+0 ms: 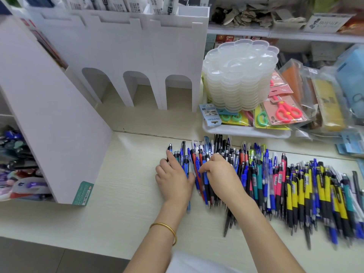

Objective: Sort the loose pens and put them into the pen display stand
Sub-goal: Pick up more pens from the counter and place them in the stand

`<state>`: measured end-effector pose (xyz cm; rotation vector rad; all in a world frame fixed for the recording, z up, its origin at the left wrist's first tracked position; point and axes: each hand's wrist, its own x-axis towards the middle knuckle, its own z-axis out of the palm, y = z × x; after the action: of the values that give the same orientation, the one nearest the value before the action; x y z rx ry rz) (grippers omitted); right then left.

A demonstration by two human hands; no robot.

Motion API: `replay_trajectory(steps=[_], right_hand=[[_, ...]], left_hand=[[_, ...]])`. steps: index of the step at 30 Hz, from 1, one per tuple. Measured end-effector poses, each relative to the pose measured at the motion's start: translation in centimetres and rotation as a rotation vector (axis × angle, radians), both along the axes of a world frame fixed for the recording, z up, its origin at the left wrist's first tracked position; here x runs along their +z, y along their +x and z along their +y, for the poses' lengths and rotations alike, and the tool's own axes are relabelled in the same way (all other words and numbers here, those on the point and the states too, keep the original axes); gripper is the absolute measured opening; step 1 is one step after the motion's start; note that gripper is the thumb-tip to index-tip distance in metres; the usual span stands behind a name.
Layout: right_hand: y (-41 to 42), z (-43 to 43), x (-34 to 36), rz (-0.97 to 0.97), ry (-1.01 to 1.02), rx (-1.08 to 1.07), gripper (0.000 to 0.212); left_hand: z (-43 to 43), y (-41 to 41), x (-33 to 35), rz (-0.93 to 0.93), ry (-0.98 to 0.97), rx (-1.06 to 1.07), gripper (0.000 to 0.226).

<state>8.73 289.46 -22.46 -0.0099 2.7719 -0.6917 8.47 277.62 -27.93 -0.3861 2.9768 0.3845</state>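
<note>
A long spread of loose pens [275, 180] in blue, black, yellow, pink and teal lies across the pale table [122, 194]. My left hand [173, 178] lies flat on the pens at the spread's left end, fingers straight and pointing away from me. My right hand [218, 172] is beside it, its fingers curled round a few blue and red pens [199, 174]. The white pen display stand [137, 62], with three arched openings along its base, stands at the back of the table, beyond both hands.
A tall white panel [49, 119] leans at the left. A stack of clear flower-shaped trays [238, 75] sits on packaged scissors [283, 113] in a white tray [246, 133] at the right. Shelves of packed goods rise behind. Bins of pens [17, 164] lie far left.
</note>
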Motion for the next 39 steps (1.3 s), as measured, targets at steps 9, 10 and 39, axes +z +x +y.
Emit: replay_trajectory(steps=[9, 10, 39], right_hand=[[0.0, -0.1, 0.2, -0.010, -0.003, 0.002, 0.030], [0.0, -0.1, 0.2, -0.014, -0.014, -0.005, 0.029], [1.8, -4.0, 2.6, -0.150, -1.051, -0.682, 0.021]], left_hand=[[-0.7, -2.1, 1.1, -0.053, 0.038, 0.034, 0.087], [-0.7, -2.2, 1.2, -0.066, 0.047, 0.033, 0.086], [-3.3, -1.9, 9.5, 0.361, 1.292, 0.337, 0.046]])
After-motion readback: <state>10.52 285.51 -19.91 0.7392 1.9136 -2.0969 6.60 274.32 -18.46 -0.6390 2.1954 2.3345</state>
